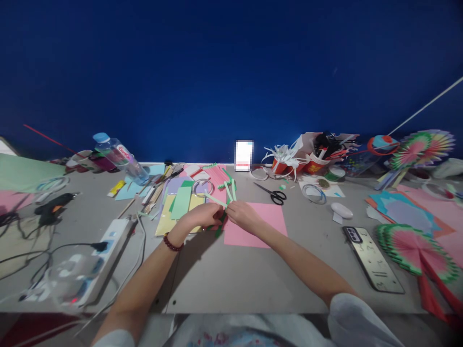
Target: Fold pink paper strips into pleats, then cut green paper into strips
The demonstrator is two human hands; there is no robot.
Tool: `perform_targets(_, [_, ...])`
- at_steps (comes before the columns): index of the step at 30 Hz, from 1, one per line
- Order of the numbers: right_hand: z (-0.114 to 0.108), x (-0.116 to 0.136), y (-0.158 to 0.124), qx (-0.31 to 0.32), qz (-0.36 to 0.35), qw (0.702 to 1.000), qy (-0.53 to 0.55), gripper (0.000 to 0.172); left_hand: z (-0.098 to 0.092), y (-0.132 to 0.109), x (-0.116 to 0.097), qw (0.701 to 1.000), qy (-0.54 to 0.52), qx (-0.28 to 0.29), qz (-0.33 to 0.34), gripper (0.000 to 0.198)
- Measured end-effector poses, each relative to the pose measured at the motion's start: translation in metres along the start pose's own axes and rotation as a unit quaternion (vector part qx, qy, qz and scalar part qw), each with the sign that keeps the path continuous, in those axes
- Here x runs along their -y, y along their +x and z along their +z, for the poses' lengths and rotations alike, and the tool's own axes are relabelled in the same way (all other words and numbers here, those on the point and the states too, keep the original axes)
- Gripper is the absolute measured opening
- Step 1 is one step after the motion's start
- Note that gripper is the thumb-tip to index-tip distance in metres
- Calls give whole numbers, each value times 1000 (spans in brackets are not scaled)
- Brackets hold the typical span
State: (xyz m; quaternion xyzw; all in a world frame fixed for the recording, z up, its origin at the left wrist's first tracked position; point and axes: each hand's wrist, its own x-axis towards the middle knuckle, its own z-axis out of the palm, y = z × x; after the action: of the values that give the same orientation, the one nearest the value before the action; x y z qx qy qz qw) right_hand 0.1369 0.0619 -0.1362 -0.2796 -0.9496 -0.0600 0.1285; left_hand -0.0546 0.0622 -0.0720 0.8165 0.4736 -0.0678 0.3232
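My left hand [210,215], with a dark red bead bracelet on its wrist, has its fingers curled closed; what they pinch is hidden. Touching or nearly touching it, my right hand [243,215] is closed on a narrow light green paper strip [216,199]. Small dark green paper pieces [218,232] show beneath the hands. More pale strips [231,190] with green ends stand up just beyond my right fingers. A pink paper sheet [265,224] lies flat under and beside my right hand. Left of the hands are yellow, purple and green papers [181,201] with a tape roll [203,188] on top.
Black scissors [278,196] lie beyond the pink sheet. A phone [374,260] and folded paper fans [417,255] lie at right. A power strip [108,258] with cables, a glue gun [56,208] and a tilted bottle [125,156] occupy the left. Red cups [314,164] stand by the wall.
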Motion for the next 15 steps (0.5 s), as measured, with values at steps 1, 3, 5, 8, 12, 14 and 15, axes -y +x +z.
perform_targets(1, [0, 0, 0, -1, 1, 1000, 1, 19, 0, 0, 0, 1000, 0, -2, 1, 8])
perform_targets(3, [0, 0, 0, -3, 4, 1000, 5, 20, 1, 0, 0, 1000, 2, -9, 2, 7])
perform_targets(5, [0, 0, 1, -3, 7, 1000, 11, 20, 2, 1, 1, 1000, 8, -16, 4, 6])
perform_targets(8, [1, 0, 0, -6, 15, 1000, 26, 18, 4, 2, 1, 999, 24, -36, 9, 5])
perform_targets(12, [-2, -1, -1, -15, 39, 998, 52, 16, 3, 0, 1, 995, 49, -83, 21, 10])
perform_targets(14, [-4, -2, -2, -22, 57, 996, 64, 15, 0, -1, 0, 993, 52, -98, 29, 14])
perform_targets(15, [-5, -3, -3, -25, 65, 995, 71, 15, -1, -1, 1, 993, 47, -103, 33, 15])
